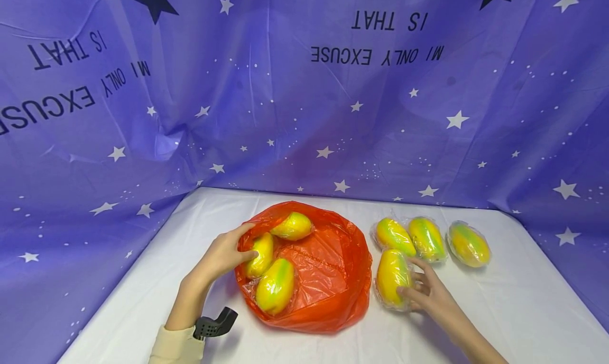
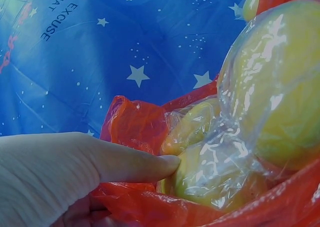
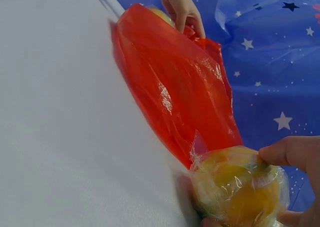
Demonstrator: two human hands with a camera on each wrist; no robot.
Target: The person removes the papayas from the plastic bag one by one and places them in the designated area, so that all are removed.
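A red plastic bag (image 1: pixel 328 269) lies wide open on the table, with three plastic-wrapped yellow-green mangoes inside its left part. My left hand (image 1: pixel 221 255) grips the bag's left rim; its thumb touches the left mango (image 1: pixel 263 254) inside, as the left wrist view shows too, where the hand (image 2: pixel 75 172) has its other fingers low and partly hidden by red plastic. To the right of the bag, my right hand (image 1: pixel 435 295) holds a wrapped mango (image 1: pixel 392 276) between thumb and fingers. In the right wrist view this mango (image 3: pixel 240 187) appears close to the bag (image 3: pixel 170 87).
Behind the held mango are three more wrapped mangoes: one on the left (image 1: pixel 395 236), one in the middle (image 1: pixel 426 239) and one further right (image 1: pixel 469 244). The white-covered table (image 1: pixel 518 300) ends at a purple star-patterned cloth (image 1: pixel 285 115) at the back and sides.
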